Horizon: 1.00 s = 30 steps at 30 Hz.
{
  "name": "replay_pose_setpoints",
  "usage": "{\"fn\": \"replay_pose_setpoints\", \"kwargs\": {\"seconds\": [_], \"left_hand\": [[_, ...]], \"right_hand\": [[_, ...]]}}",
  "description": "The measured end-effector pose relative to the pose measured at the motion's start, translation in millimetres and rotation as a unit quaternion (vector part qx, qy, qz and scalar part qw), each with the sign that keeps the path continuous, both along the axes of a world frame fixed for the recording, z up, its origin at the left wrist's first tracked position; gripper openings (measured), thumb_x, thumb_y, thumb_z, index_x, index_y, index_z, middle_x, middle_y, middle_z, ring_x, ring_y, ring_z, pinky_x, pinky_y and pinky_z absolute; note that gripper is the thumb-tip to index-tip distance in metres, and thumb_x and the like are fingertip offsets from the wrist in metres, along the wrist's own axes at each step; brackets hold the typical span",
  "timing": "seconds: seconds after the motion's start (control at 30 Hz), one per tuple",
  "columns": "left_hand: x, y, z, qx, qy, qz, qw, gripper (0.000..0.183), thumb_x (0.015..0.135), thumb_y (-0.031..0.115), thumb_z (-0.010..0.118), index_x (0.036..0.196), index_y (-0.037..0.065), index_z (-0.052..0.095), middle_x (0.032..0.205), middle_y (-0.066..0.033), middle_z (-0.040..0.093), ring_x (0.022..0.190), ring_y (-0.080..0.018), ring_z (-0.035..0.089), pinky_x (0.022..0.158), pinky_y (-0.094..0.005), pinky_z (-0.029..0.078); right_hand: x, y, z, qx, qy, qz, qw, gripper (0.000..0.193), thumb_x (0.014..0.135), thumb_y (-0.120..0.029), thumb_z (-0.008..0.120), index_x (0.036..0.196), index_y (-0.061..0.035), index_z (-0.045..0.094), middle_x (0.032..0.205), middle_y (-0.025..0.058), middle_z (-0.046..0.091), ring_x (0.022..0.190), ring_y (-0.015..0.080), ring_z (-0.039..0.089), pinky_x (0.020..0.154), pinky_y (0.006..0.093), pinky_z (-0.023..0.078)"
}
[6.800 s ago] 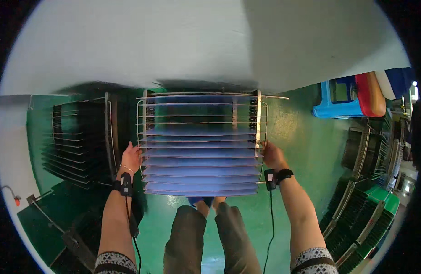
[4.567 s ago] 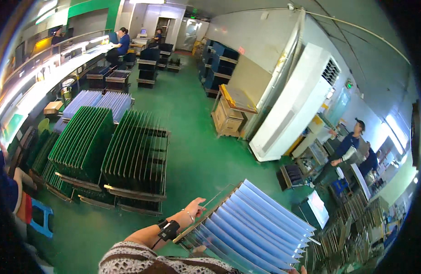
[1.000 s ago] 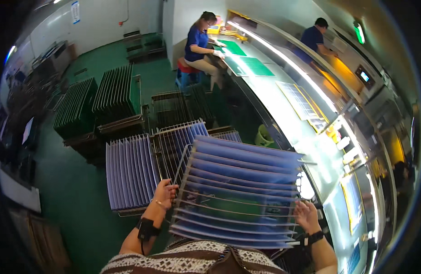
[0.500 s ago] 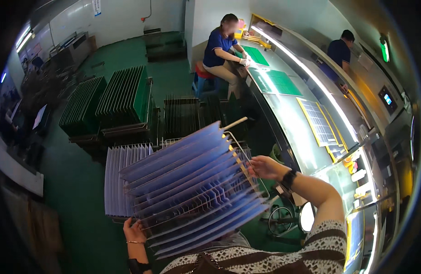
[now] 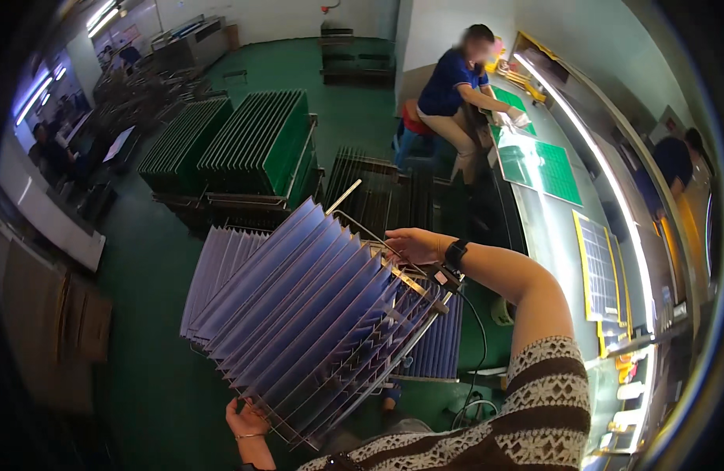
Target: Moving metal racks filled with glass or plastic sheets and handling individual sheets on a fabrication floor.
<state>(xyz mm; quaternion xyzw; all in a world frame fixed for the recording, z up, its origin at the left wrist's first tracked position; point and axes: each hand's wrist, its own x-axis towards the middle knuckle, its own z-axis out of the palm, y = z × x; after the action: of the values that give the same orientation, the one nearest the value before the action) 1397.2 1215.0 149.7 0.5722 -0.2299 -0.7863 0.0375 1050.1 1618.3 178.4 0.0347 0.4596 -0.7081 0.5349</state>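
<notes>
Reading clock hours from the middle of the held wire rack (image 5: pixel 411 282), and working outward: noted the left grip (image 5: pixel 248 422) at seven o'clock, against the rack's lower edge, with fingers partly hidden among wires and sheets. Cannot tell degree of closure there. Found the right grip (image 5: pixel 415 245) at two o'clock, fingers curled round the side of the frame, clamped on metal rather than on the load. Judged opposite handholds sensible — likely for balancing the rack, tilted and apparently off the floor (image 5: pixel 142 314). Noted thin blue sheets (image 5: pixel 279 286) slotted apart, presumably against rubbing.

Found a rack of pale sheets (image 5: pixel 221 263) at ten o'clock and another loaded rack (image 5: pixel 440 345) at three, both partly behind the held one. Logged dark wire racks (image 5: pixel 366 184) just past twelve, then racks of green boards (image 5: pixel 256 133) at eleven, packed side by side — probably for saving aisle space. Recorded at two o'clock a brightly lit bench (image 5: pixel 549 251) with green panels (image 5: pixel 550 177) laid flat, and at one a seated co-worker (image 5: pixel 452 90), gloved hands (image 5: pixel 515 119) near them.
</notes>
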Motion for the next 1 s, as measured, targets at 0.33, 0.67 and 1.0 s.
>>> {"fn": "replay_pose_setpoints", "kwargs": {"seconds": [0.33,0.67,1.0], "left_hand": [[13,46,-33,0.004,-0.006,0.019,1.000,0.036,0.067,0.049,0.046,0.065,0.014,0.055,0.049,-0.0020,0.042,0.051,-0.0144,0.038,0.068,-0.0390,0.024],[24,40,-50,0.023,0.013,-0.026,0.999,0.031,0.074,0.042,0.044,0.065,0.015,0.056,0.054,-0.0026,0.049,0.053,-0.0155,0.044,0.073,-0.0404,0.024],[26,35,-21,0.021,-0.023,-0.080,0.996,0.030,0.078,0.034,0.046,0.097,0.011,0.051,0.079,-0.0071,0.047,0.079,-0.0201,0.043,0.078,-0.0414,0.031]], "right_hand": [[-68,-14,-62,-0.026,0.019,0.088,0.996,0.043,0.082,-0.041,0.045,0.094,0.0001,0.050,0.086,0.0077,0.049,0.076,0.0135,0.044,0.076,0.0256,0.035],[-46,87,22,-0.117,0.195,-0.119,0.966,0.056,0.085,-0.041,0.039,0.123,-0.0001,0.030,0.111,0.0127,0.046,0.101,0.0181,0.044,0.089,0.0322,0.033],[244,78,-61,0.107,0.101,-0.173,0.974,0.029,0.082,-0.021,0.049,0.103,-0.0012,0.048,0.086,0.0066,0.057,0.078,0.0119,0.054,0.070,0.0242,0.044]]}}
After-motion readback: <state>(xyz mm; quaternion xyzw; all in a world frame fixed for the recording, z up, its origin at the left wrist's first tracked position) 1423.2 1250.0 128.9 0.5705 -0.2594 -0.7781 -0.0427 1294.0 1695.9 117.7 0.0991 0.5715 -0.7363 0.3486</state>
